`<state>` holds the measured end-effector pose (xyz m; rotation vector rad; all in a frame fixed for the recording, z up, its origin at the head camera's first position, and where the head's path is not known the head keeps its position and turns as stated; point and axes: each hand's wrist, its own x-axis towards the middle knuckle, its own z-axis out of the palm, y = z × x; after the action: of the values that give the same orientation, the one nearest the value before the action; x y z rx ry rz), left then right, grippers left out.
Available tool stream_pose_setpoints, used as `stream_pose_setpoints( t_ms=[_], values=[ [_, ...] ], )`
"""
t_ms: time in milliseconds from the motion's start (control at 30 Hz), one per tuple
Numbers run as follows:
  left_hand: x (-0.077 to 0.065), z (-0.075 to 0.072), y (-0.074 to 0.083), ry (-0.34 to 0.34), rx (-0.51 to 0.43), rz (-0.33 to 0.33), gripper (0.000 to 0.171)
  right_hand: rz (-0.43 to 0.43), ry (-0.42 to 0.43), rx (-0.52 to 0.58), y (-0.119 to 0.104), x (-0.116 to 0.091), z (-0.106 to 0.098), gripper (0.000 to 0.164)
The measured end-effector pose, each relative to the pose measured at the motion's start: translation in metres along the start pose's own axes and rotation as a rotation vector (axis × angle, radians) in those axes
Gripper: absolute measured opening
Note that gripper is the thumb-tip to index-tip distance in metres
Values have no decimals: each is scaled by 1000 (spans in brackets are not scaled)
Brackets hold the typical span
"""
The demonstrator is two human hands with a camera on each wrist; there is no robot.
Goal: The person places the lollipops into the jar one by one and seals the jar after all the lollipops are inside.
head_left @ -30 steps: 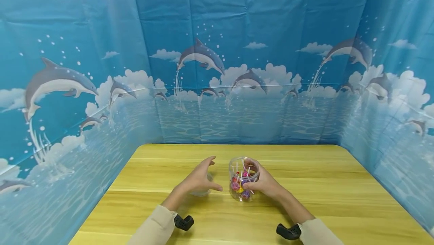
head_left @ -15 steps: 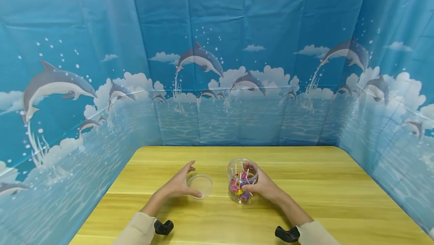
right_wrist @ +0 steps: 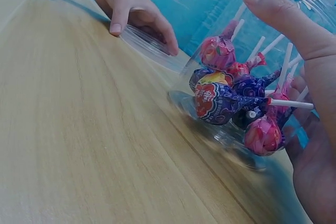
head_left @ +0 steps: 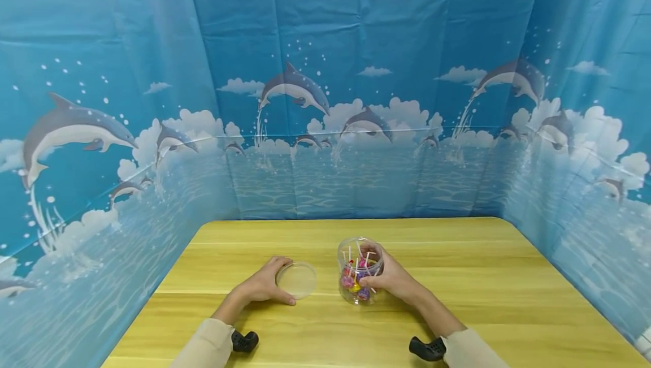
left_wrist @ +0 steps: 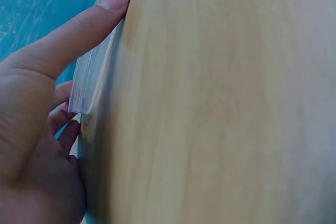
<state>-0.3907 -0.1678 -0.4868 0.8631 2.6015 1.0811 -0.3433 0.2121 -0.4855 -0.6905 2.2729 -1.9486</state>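
Note:
A clear round plastic lid point(head_left: 298, 279) lies flat on the table, with my left hand point(head_left: 258, 285) at its left side. In the left wrist view the thumb point(left_wrist: 100, 22) presses the lid's rim point(left_wrist: 94, 72) and the fingers curl around the far edge. My right hand point(head_left: 395, 275) grips a clear plastic jar point(head_left: 344, 295) by its right side, the thumb in front. The jar stands uncovered to the right of the lid. Inside it are several wrapped lollipops point(right_wrist: 215, 103) in pink, purple and yellow, sticks mostly pointing up. The right fingers show partly through the jar wall.
The wooden table point(head_left: 437, 323) extends around both hands to its rounded far corners. A blue curtain point(head_left: 325, 181) printed with dolphins hangs behind it and along both sides. A black strap piece point(head_left: 245, 341) sits at the left wrist, and a similar one point(head_left: 427, 349) at the right.
My left hand has moved left from beside the jar, uncovering the lid, and its fingers have closed in on the lid's edge. The right hand keeps holding the jar in place.

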Motion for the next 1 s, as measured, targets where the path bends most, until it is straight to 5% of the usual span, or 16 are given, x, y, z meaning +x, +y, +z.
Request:
stream_pose_setpoints(
  t_ms=[1000],
  values=[
    [-2,-6,6,100,-45,-69,106,-21,-25,-9,5,0,-1,87]
  ],
)
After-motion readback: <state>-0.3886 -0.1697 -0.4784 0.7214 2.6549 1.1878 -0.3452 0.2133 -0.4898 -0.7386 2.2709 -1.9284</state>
